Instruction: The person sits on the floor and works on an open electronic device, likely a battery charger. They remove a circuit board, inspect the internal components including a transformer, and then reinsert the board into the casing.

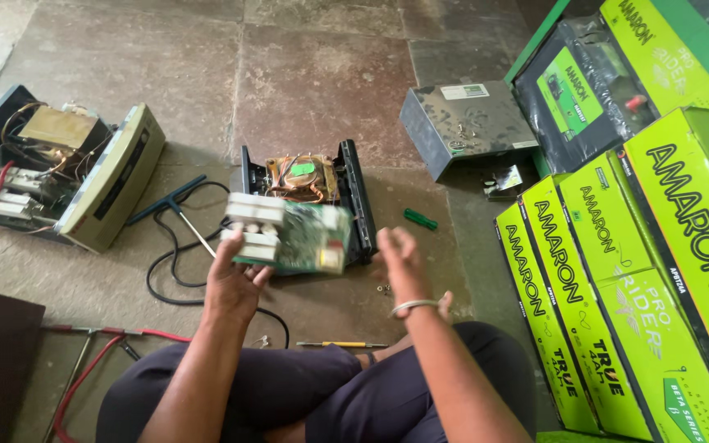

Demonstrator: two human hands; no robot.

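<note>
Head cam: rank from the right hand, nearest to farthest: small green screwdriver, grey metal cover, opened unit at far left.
From the right hand:
1. Small green screwdriver, on the floor just above the hand, slightly right.
2. Grey metal cover, farther up, beside the green boxes.
3. Opened unit, far left across the floor.

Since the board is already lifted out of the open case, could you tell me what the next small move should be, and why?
Probably bring the right hand onto the free edge of the green circuit board. The left hand alone holds it, tilted above the open black case, and the right hand hovers empty beside it. A second grip would likely steady it.
</note>
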